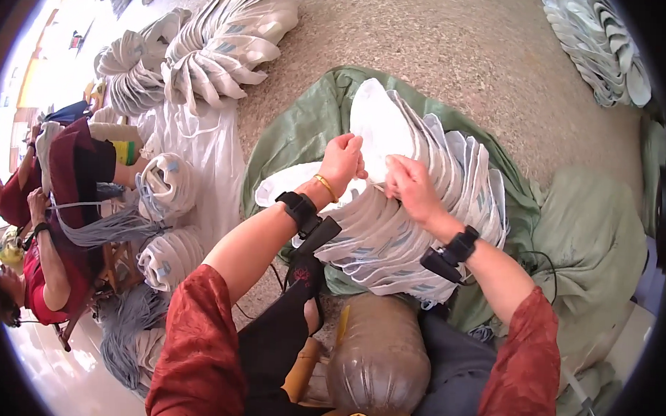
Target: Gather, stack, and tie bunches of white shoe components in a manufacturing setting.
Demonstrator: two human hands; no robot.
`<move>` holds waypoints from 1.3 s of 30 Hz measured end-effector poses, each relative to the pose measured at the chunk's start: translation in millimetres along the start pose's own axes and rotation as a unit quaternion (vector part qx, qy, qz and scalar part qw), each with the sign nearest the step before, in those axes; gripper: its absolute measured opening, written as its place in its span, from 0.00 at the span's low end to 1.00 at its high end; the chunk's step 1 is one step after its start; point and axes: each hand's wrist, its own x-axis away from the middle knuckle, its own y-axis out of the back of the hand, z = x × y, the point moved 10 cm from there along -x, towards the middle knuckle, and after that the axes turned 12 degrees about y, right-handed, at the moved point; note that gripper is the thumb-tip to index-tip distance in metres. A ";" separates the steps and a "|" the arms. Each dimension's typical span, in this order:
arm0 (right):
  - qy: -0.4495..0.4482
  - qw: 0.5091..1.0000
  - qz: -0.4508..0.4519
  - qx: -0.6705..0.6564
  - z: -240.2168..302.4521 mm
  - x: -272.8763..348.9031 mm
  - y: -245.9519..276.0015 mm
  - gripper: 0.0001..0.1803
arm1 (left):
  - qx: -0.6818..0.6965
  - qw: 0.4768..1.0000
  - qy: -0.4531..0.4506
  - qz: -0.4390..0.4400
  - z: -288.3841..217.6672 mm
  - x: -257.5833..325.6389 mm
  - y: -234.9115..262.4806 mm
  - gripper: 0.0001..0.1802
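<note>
My left hand point(340, 164) is closed, fingertips pinched together, over a fanned heap of white sole-shaped fabric pieces point(412, 247). Close beside it on the right, my right hand point(413, 187) is also closed, thumb against curled fingers. Whatever the two hands pinch, if anything, is too small to make out. Directly behind my fingers stands a plain white piece point(380, 114) at the far end of the heap. Another white piece point(279, 183) pokes out at the left under my left wrist. The heap rests on a green cloth sheet point(291, 133).
A large brownish clear plastic bottle point(379, 353) sits between my legs. More fanned white stacks point(221, 46) lie far left, with another stack point(602, 49) far right. Rolled bundles point(171, 257) and grey cords point(127, 340) lie left, near two seated people point(52, 271) in dark red.
</note>
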 end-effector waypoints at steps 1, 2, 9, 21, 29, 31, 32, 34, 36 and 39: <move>-0.003 1.000 -0.011 0.022 5.7 7.1 12.4 0.20 | -0.027 0.999 -0.016 -0.015 -6.7 1.8 -2.3 0.13; -0.006 0.999 -0.022 0.044 11.6 15.0 23.3 0.20 | -0.054 0.998 -0.032 -0.031 -13.5 4.1 -4.1 0.14; 0.018 0.995 -0.044 0.087 70.6 72.6 54.0 0.21 | -0.240 0.950 -0.106 -0.167 -47.7 13.0 -8.0 0.14; 0.073 0.951 -0.062 0.292 40.4 83.2 106.6 0.14 | -0.265 0.950 -0.134 -0.091 -57.5 15.8 -5.5 0.16; 0.049 0.919 -0.010 0.390 31.0 60.7 67.3 0.12 | -0.569 0.753 -0.331 -0.016 -43.9 60.2 -55.5 0.10; 0.022 0.925 -0.022 0.378 28.1 60.7 68.7 0.13 | -0.595 0.736 -0.323 -0.001 -39.8 59.9 -55.7 0.15; 0.021 0.939 -0.040 0.341 29.0 60.9 69.3 0.12 | -0.593 0.737 -0.324 -0.004 -40.0 61.1 -54.2 0.15; 0.019 0.949 -0.057 0.311 26.1 62.8 72.7 0.12 | -0.529 0.802 -0.279 0.017 -39.6 58.7 -56.2 0.15; 0.081 0.957 -0.053 0.275 27.6 61.2 67.1 0.09 | -0.504 0.818 -0.274 0.031 -36.2 57.8 -53.2 0.14; 0.031 0.944 0.055 0.324 15.5 56.0 55.1 0.09 | -0.537 0.790 -0.290 0.056 -32.4 51.3 -52.2 0.11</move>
